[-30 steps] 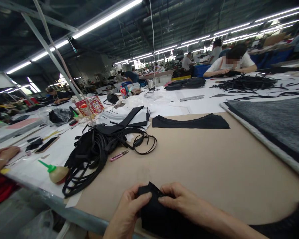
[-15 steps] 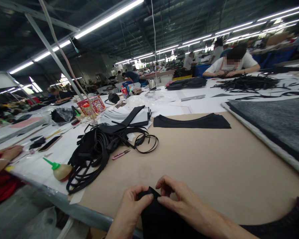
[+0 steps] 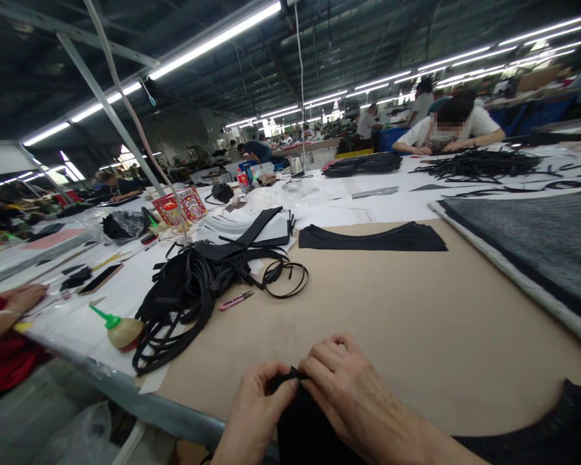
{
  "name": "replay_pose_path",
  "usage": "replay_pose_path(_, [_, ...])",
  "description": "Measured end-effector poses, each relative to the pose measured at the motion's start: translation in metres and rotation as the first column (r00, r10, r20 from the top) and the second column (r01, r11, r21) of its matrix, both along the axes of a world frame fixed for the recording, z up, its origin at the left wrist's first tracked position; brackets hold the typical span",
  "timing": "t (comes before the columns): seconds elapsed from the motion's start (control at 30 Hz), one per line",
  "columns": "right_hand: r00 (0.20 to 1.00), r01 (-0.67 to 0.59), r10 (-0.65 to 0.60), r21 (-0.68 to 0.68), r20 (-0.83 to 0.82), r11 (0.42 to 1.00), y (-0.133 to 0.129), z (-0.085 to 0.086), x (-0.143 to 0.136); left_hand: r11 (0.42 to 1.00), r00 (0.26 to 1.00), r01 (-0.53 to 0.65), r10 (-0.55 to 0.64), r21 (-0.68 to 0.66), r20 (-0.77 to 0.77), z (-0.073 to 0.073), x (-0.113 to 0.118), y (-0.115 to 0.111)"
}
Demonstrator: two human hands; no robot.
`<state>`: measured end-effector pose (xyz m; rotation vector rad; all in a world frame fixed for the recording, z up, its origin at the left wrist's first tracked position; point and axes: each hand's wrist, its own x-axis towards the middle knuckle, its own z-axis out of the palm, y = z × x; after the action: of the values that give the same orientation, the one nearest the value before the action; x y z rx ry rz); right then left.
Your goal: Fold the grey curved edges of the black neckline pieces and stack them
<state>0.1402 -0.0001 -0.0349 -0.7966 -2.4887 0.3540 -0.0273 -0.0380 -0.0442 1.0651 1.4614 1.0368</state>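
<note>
At the near edge of the table, my left hand pinches the top corner of a black fabric piece between thumb and fingers. My right hand is closed on the same corner, its fingertips touching close to my left thumb. The fabric hangs down below both hands and partly out of view. More black fabric lies at the lower right. Further up on the brown sheet rests a curved black fabric piece. Pink thread snips lie left of centre.
A heap of black straps covers the table's left side, beside a squeeze bottle with a green nozzle. Thick grey fabric lies at right. Across the table a person leans by black strips; a red-clothed person's hand is at left.
My right hand has turned over and its fingers have closed on the fabric corner beside my left thumb. My left hand keeps its pinch in nearly the same place.
</note>
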Motion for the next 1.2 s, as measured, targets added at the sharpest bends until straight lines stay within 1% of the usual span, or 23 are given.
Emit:
replay_pose_path(0.2, [1.000, -0.015, 0.015, 0.089, -0.003, 0.996, -0.001, -0.005, -0.001, 0.997, 0.977, 0.070, -0.063, 0.028, -0.204, 0.009, 0.001, -0.004])
replay_pose_path(0.43, [0.999, -0.038, 0.030, 0.217, 0.041, 0.975, -0.003, -0.005, -0.002, 0.993, 0.941, 0.115, -0.105, 0.011, -0.321, 0.011, 0.004, -0.007])
replay_pose_path(0.53, [0.998, -0.050, 0.038, 0.236, 0.056, 0.971, -0.003, -0.003, -0.002, 0.992, 0.940, 0.125, -0.119, -0.003, -0.318, 0.011, 0.005, -0.006])
replay_pose_path(0.7, [0.998, -0.049, 0.042, 0.201, 0.041, 0.978, -0.005, -0.003, -0.001, 0.992, 0.951, 0.120, -0.123, -0.026, -0.282, 0.011, 0.007, -0.006])
replay_pose_path(1.0, [0.997, 0.018, 0.000, 0.238, -0.079, 0.971, -0.008, -0.008, -0.001, 0.997, 0.951, 0.067, -0.075, -0.040, -0.300, 0.006, 0.010, -0.007])
replay_pose_path(1.2, [0.984, 0.078, -0.039, 0.228, -0.172, 0.970, -0.008, -0.015, 0.001, 0.997, 0.941, 0.056, -0.069, -0.046, -0.332, 0.003, 0.011, -0.010])
